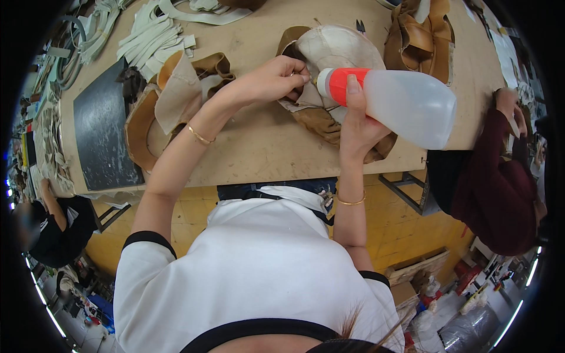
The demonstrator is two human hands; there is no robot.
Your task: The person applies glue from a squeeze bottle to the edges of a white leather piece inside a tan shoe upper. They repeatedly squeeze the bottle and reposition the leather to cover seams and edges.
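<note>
My right hand (359,126) grips a translucent plastic squeeze bottle (412,103) with a red band, tilted so its nozzle points left. Close to that nozzle, the fingers of my left hand (276,79) are curled in a pinch at the left edge of a brown leather piece (321,126). Pale lining (341,47) bulges up from this piece, which lies on the table under both hands. What exactly the left fingertips pinch is partly hidden, but they are on the leather piece's edge.
Left on the table (247,147) lie another leather piece with pale lining (176,94), a black board (103,129) and bundled pale strips (150,38). More brown leather (418,41) sits back right, near dark-handled pliers (360,26). People work at right (494,176) and left (56,226).
</note>
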